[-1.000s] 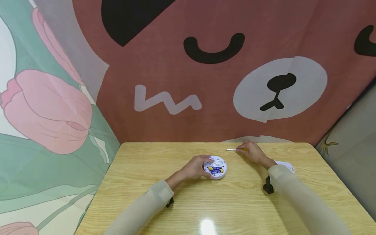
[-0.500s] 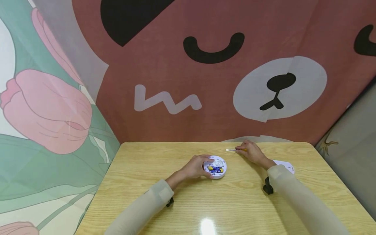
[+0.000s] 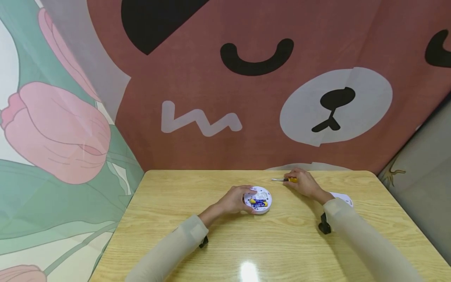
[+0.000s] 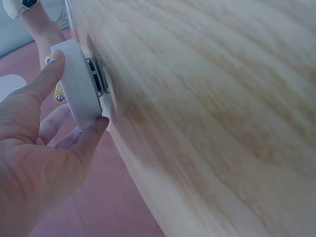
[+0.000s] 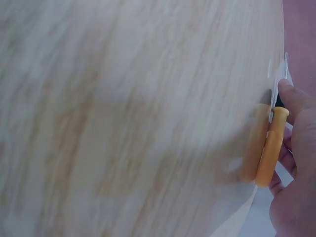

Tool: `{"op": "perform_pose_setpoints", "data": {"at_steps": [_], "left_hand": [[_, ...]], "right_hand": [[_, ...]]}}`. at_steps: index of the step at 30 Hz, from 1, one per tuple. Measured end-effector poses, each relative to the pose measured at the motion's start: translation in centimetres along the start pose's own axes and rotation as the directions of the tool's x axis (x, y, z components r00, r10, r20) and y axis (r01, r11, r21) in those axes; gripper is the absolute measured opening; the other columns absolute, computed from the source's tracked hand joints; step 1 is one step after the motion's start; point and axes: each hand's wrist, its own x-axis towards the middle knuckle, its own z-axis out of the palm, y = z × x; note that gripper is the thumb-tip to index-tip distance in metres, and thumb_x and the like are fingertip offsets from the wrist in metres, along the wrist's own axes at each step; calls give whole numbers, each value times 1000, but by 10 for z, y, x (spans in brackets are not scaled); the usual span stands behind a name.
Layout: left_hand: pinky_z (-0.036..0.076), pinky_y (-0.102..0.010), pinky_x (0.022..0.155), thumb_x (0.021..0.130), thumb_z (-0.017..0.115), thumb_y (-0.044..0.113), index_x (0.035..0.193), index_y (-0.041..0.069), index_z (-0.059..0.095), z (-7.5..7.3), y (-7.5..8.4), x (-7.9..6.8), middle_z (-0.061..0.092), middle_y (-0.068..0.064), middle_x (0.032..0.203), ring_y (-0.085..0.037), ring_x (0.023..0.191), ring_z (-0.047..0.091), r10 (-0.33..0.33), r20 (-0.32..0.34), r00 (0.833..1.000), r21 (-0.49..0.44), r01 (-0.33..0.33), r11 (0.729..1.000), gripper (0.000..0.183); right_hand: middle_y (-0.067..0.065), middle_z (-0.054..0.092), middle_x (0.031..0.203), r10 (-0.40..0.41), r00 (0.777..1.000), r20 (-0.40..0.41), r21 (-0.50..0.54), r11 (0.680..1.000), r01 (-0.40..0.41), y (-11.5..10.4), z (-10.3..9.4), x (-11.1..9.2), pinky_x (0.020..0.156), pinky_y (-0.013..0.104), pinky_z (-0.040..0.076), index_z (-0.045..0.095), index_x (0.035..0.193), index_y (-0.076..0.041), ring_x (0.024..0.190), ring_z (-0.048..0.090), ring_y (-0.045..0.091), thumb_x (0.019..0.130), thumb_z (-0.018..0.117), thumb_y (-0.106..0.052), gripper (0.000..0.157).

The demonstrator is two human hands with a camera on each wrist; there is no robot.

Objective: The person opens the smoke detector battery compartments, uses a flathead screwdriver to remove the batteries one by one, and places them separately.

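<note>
My right hand (image 3: 302, 182) had shifted, baring an orange-handled steel screwdriver (image 5: 270, 152), grip unclear to me, right of the round white plastic device (image 3: 264, 195) my left hand (image 3: 233, 200) clasped by its rim, presumably for steadiness.

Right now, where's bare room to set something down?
A broad free patch is the near wooden tabletop between left sleeve and right sleeve. Another lies between the tabletop's left edge and the left hand, holding a round white device. It is crowded around the right hand: the screwdriver in its grip, a white piece partly hidden by its sleeve.
</note>
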Motion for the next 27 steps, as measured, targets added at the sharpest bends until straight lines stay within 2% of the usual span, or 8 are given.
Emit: {"op": "perform_pose_setpoints", "data": {"at_steps": [4,8,13,20,27], "left_hand": [[31,-49,127,78,97,29,143,10,67,0,1,1,57,-12,155,-28,146,51,4,3,1000,6,-4,1000,74],[29,-51,127,79,97,30,144,11,66,-1,1,1,56,-10,157,-27,147,50,-5,12,1000,7,5,1000,75],[28,-52,128,77,98,31,144,10,66,-3,1,0,55,-10,158,-28,148,49,-4,12,1000,11,4,1000,77],[29,-52,127,76,98,31,144,10,66,-3,2,0,55,-10,158,-28,148,49,3,9,1000,21,-3,1000,77],[32,-53,125,74,100,32,143,10,68,-2,1,1,56,-11,156,-29,146,51,22,6,1000,48,-23,999,79]], "right_hand": [[18,71,115,-28,1000,-13,-17,999,28,0,-6,-4,81,52,57,76,124,1,98,67,33,92,85,-23,41],[24,70,123,-63,998,-27,-21,998,63,-4,-13,-7,89,59,57,73,128,5,108,68,42,91,86,-20,47],[25,69,126,-104,994,-40,-21,994,103,-13,-19,-8,92,60,58,72,130,6,113,67,44,90,86,-18,49],[23,68,129,-113,993,-28,-15,994,112,-22,-25,-11,93,58,58,69,136,3,117,66,42,92,85,-23,53],[21,71,126,-191,980,-63,-3,982,191,-35,-30,-15,93,58,59,73,130,3,115,68,41,89,88,-17,48]]}}
